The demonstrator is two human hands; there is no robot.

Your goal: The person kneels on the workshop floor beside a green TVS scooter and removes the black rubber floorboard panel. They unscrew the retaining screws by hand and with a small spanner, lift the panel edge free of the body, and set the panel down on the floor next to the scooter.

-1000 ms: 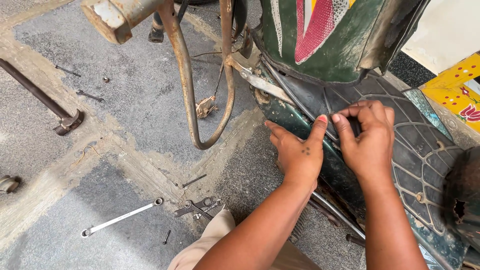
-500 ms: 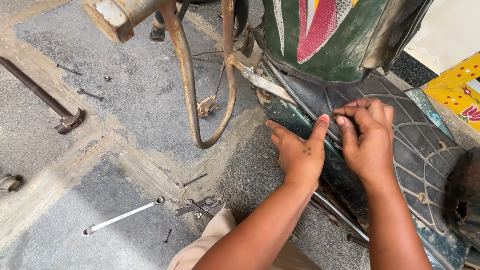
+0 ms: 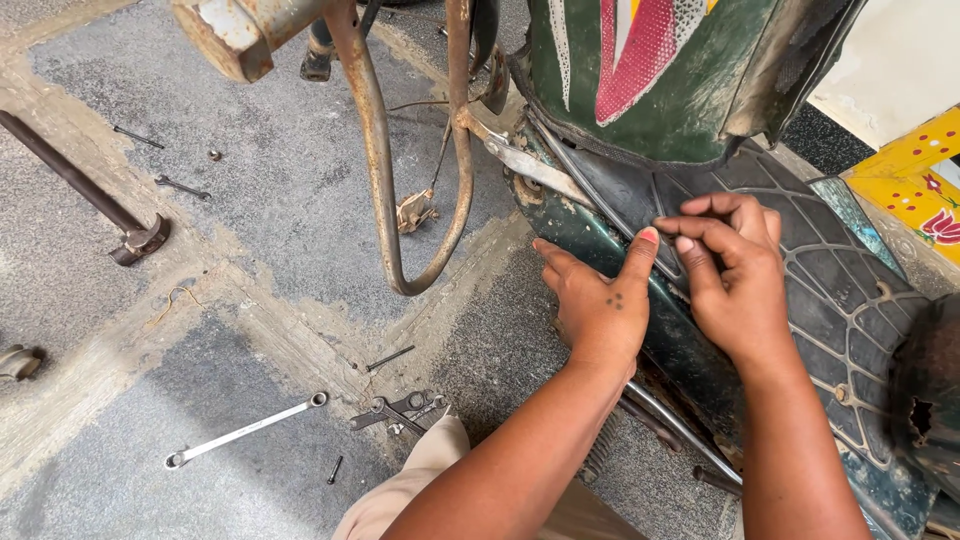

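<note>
My left hand (image 3: 600, 305) lies spread on the green edge of a scooter's floorboard (image 3: 585, 245), its index finger raised against a thin metal trim strip (image 3: 600, 205). My right hand (image 3: 735, 275) rests on the black ribbed rubber mat (image 3: 850, 300), fingertips bunched and pinching at that strip close to the left index finger. What sits between the fingertips is hidden. The green, red and white leg shield (image 3: 640, 70) rises just above both hands.
A rusty bent tube frame (image 3: 380, 180) stands left of the floorboard. On the concrete floor lie a silver ring spanner (image 3: 245, 432), a cluster of dark spanners (image 3: 400, 410), a loose screw (image 3: 390, 358) and a long dark bar (image 3: 75, 180). A yellow painted panel (image 3: 910, 180) is at right.
My right hand's fingertips have shifted slightly along the trim strip. My left hand stays where it was.
</note>
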